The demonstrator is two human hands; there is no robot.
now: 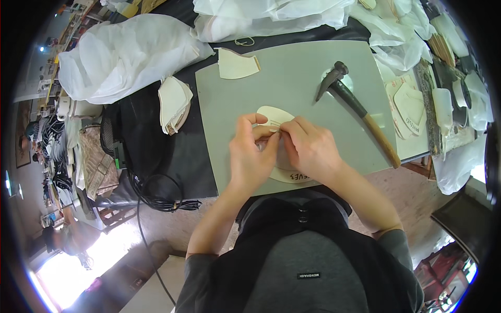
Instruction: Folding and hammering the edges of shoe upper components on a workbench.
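Both of my hands meet over the grey board. My left hand [250, 154] is closed in a pinch, thumb against forefinger. Its fingertips touch those of my right hand [312, 146], which is pinched shut too. Whatever sits between the fingertips is too small and too covered to name. Beneath them lies a cream, rounded flat piece [275, 113], its middle hidden by my fingers. Dark printing marks the near edge of a cream piece below my right hand. To the right, a hammer [360, 107] with a dark head and wooden grip lies slantwise on the board.
A cut cream piece [237, 64] lies at the far left of the grey board [292, 57]. Left of it sits a stack of cream pieces [175, 104]. White plastic bags [130, 57] line the back. More cut pieces [409, 107] lie right; a coiled black cable [164, 193] hangs left.
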